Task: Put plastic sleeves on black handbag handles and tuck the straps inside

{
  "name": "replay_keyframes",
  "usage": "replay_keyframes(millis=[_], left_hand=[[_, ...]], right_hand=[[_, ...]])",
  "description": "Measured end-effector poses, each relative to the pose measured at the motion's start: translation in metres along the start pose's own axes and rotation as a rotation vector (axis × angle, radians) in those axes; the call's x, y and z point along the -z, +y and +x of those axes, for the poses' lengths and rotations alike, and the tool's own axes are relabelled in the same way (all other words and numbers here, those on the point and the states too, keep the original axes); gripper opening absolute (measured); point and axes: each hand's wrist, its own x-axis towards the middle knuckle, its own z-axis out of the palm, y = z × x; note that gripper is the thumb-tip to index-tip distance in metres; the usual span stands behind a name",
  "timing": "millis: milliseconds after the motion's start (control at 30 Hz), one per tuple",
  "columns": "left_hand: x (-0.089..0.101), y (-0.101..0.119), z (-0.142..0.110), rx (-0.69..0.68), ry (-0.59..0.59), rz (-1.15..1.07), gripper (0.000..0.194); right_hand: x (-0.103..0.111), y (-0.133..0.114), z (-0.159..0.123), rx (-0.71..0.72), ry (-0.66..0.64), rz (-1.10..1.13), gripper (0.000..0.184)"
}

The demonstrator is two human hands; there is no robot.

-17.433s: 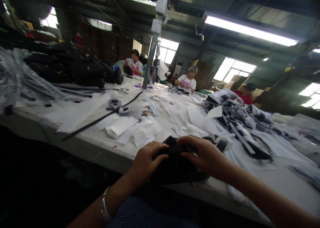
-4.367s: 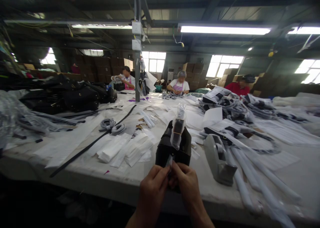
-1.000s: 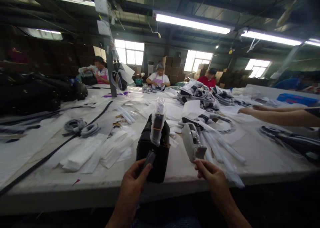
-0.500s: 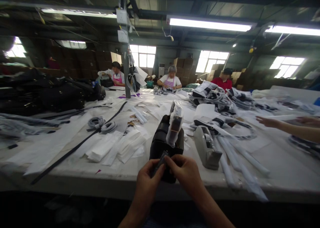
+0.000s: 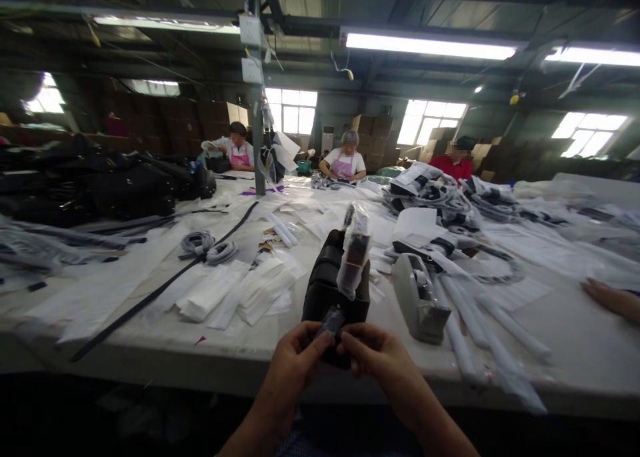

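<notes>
A black bag (image 5: 320,280) stands on the table in front of me, its near end toward my hands. Over its top rises a handle wrapped in white see-through wrapping (image 5: 356,253). My left hand (image 5: 299,353) is closed, pinching a small dark strip covered in clear plastic (image 5: 331,321) against the bag's near end. Beside it, my right hand (image 5: 374,351) is closed too, thumb and forefinger pinched together close to the lower end of that strip. What lies between the right fingertips is too small to make out.
A grey tape dispenser (image 5: 419,300) stands right of the bag, beside white rolled tubes (image 5: 460,330). White folded sheets (image 5: 213,293), coiled grey cords (image 5: 210,247) and a long black strap (image 5: 165,297) lie left. A co-worker's hand (image 5: 613,298) rests at the right; several people sit across the table.
My right fingertips have come off the face of the strip and moved slightly down and right, uncovering more of it. The co-worker's hand at the right has drawn back and lowered. The view has shifted slightly.
</notes>
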Motion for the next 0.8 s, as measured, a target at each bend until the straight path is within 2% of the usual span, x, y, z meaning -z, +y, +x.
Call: replay_keyframes(millis=[100,200,300,367,467,533,600,700,800], left_hand=[[-0.002,0.0,0.0,-0.139,0.056,0.117,0.032],[-0.007,-0.001,-0.003,-0.283,0.12,0.252,0.025],[-0.01,-0.005,-0.006,-0.355,0.182,0.374,0.021],[-0.009,-0.007,-0.005,-0.37,0.195,0.375,0.021],[-0.005,-0.008,0.0,-0.275,0.148,0.23,0.031],[-0.001,-0.006,0.001,-0.123,0.072,0.103,0.041],[0.001,-0.003,0.0,0.013,0.006,-0.002,0.045],[0.003,0.003,-0.001,0.077,-0.054,-0.044,0.043],[0.004,0.007,0.0,0.099,-0.102,-0.006,0.046]], right_hand=[[-0.008,0.0,0.003,0.04,0.053,-0.044,0.044],[-0.018,-0.001,0.008,0.105,0.177,-0.234,0.054],[-0.026,-0.002,0.013,0.182,0.31,-0.427,0.054],[-0.027,-0.002,0.015,0.199,0.325,-0.444,0.053],[-0.022,0.0,0.014,0.144,0.195,-0.273,0.05],[-0.015,0.003,0.01,0.095,0.079,-0.109,0.047],[-0.009,0.006,0.006,0.062,0.021,-0.006,0.045],[-0.004,0.008,0.003,0.042,0.022,0.007,0.046],[-0.001,0.01,0.002,0.072,0.064,-0.074,0.045]])
